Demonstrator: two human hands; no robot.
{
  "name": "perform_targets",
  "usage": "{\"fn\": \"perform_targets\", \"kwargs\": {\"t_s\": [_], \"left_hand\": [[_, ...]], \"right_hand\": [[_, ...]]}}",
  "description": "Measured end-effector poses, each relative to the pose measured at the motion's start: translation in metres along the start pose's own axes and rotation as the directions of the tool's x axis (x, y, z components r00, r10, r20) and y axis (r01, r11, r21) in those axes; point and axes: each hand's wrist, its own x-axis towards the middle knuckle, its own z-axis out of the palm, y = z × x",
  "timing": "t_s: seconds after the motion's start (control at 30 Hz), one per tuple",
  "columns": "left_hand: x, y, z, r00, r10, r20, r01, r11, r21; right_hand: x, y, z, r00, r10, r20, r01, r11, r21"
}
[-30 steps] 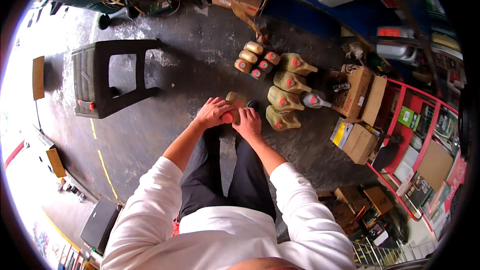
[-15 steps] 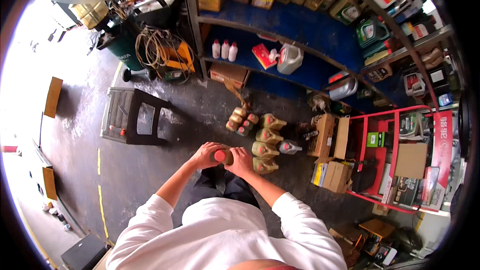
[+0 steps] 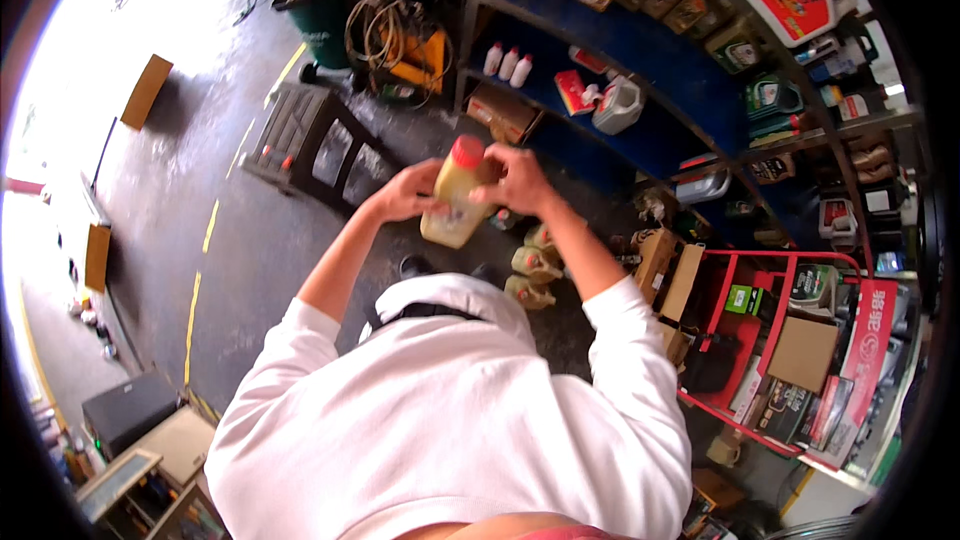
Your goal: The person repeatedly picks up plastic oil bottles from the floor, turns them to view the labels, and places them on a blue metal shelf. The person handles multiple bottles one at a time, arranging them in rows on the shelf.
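While the left hand [image 3: 408,190] and the right hand [image 3: 522,180] clasp it from either side, one pale yellow bottle [image 3: 455,218] tilts above the floor [image 3: 270,280].

From where I stand, two cardboard panels [image 3: 148,92] come first at the left, then one dark stool [image 3: 290,135]. The left fingers lie slightly spread along the bottle's left flank; a single red cap [image 3: 467,150] tops it. Beyond, three small white bottles [image 3: 508,64] stand on the blue shelf [image 3: 640,45]. The right fingers curl at the bottle's upper right side, though I cannot tell how firmly they press. Lower down, I count at least three yellowish jugs [image 3: 534,265] on the floor, one partly hidden. Farthest right is one red cart [image 3: 740,368], its boxes [image 3: 803,353] too jumbled to count.
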Motion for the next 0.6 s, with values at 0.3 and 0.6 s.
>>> {"fn": "perform_targets", "kwargs": {"t_s": [0.3, 0.6], "left_hand": [[-0.019, 0.044, -0.021, 0.987, -0.018, -0.163, 0.006, 0.997, -0.076], [-0.034, 0.04, -0.011, 0.913, -0.02, -0.407, -0.002, 0.999, -0.054]], "right_hand": [[0.08, -0.015, -0.021, 0.969, -0.012, 0.245, -0.073, 0.939, 0.337], [0.1, -0.025, -0.004, 0.943, 0.003, 0.332, -0.13, 0.924, 0.36]]}}
